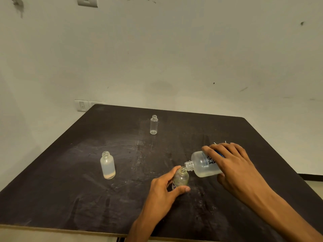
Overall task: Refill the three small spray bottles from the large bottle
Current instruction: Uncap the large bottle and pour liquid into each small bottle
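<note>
Table (87, 172) dark, matt, scuffed; large bottle (202, 165) frosted translucent plastic.

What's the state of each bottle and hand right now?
large bottle: uncapped, tipped, mouth at the held bottle's mouth
held small bottle: uncapped, upright on table
frosted small bottle: uncapped, upright, a little liquid at bottom
clear small bottle: uncapped, upright, looks empty
left hand: grips held small bottle
right hand: grips large bottle
</note>
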